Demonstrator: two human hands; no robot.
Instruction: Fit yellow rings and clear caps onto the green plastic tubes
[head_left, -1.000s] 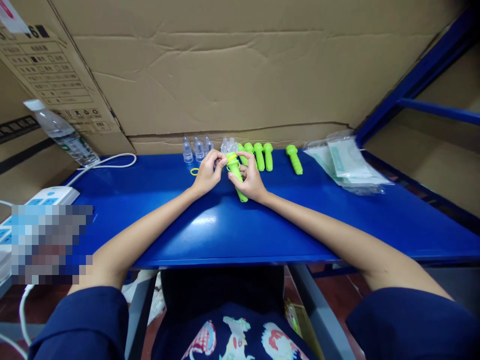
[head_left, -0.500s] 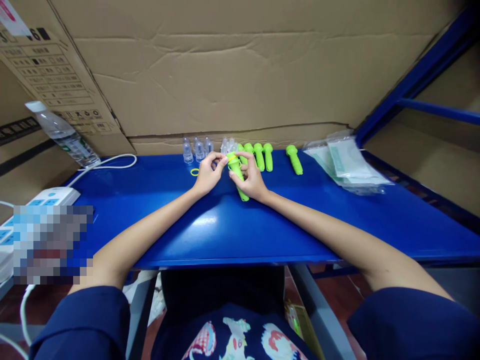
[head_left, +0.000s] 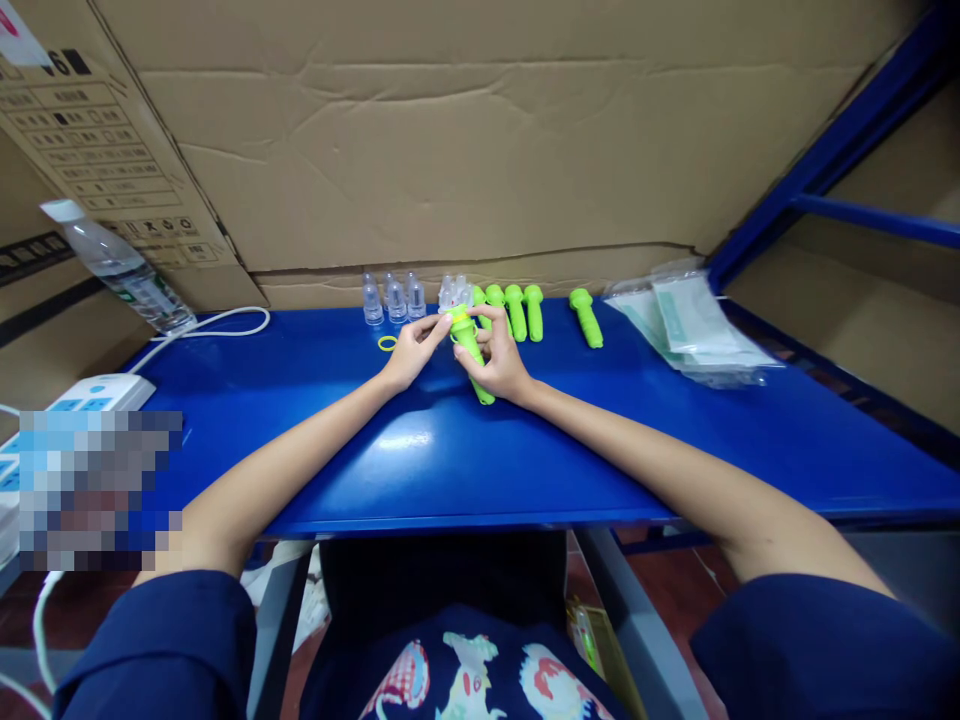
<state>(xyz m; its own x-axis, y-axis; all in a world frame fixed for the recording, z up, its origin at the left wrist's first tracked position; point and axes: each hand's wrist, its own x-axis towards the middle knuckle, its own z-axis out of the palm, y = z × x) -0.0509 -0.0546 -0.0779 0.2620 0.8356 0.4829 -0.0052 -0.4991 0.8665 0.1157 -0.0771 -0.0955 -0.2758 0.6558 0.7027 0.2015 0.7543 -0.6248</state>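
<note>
My right hand [head_left: 504, 362] is wrapped round a lime-green flashlight-shaped piece [head_left: 475, 376], its wide head pointing up and left. A yellow ring [head_left: 460, 318] sits around that head. My left hand [head_left: 411, 352] pinches the ring's left side between thumb and fingertips, and the fingertips partly cover it. On the table left of this hand lies a loose yellow ring [head_left: 387, 343]. Behind the hands stand several clear plastic caps [head_left: 394, 299] and a second cluster of clear caps [head_left: 454, 292]. Several more green flashlight-shaped pieces [head_left: 515, 312] lie in a row to the right.
Another green piece [head_left: 586, 318] lies apart, near clear plastic bags [head_left: 694, 325] on the blue table [head_left: 480, 470]. At left are a water bottle [head_left: 124, 268], a white cable [head_left: 232, 325] and a power strip [head_left: 101, 392]. Cardboard [head_left: 450, 170] walls off the back.
My left fingers have straightened and flattened against the green piece's head, where they were more bent before. The right hand keeps its grip. The whole view has shifted slightly.
</note>
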